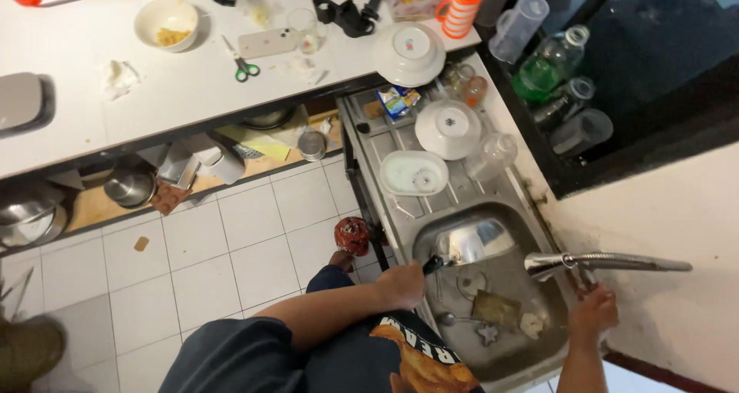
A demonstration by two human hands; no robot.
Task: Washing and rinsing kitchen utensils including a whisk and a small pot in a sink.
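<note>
The person stands at the steel sink [431, 243] in the lower right of the frame. Their left hand [400, 285] is clenched round the dark handle of a shiny steel pan [471, 241], which sits tilted in the upper part of the basin, just left of the tap spout [550, 264]. The right hand [593, 312] rests at the sink's right edge, under the tap's long metal neck; I cannot tell whether it is grasping the valve or simply lying there. A scouring pad [496, 308] and a spoon [458, 320] lie on the basin floor below the pan. This looks like washing-up at the rinsing stage, with the pan not yet under the spout. Next would call for shifting the pan rightward beneath the spout while the right hand works the tap.
</note>
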